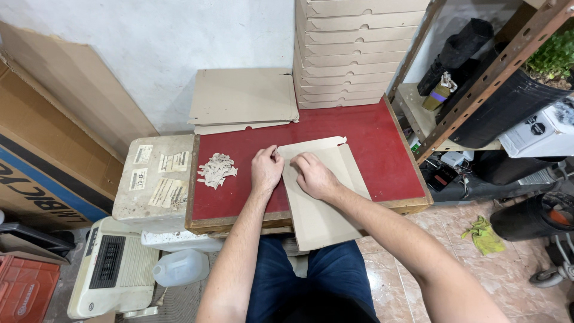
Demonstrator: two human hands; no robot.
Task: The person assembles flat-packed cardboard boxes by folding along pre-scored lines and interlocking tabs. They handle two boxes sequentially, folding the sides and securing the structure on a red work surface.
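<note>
- Centrally, the left hand (266, 169) presses its curled fingers onto the left edge of a flat cardboard blank (320, 197), its grip pinching the edge near the top corner
- The right hand (314, 176) lies knuckles-up on the same blank just beside the left one; its fingers bend down onto the sheet, and whether that grip closes on a flap cannot be told
- One blank is in hand: thin, matte brown card with a notched tab at its top right corner and a folded side strip; it lies tilted on the red tabletop (371, 143), its lower end hanging past the front edge over the person's lap
- Bare red surface stays open right of the blank up to the wooden rim, and between the hands and the back wall
- One small heap of torn card scraps (217, 169), ragged and pale, sits near the left rim, well apart from the hands
- One stack of folded boxes (353, 54), about nine showing, stands at the back right corner
- Two flat blanks (242, 96) lean against the white wall behind
</note>
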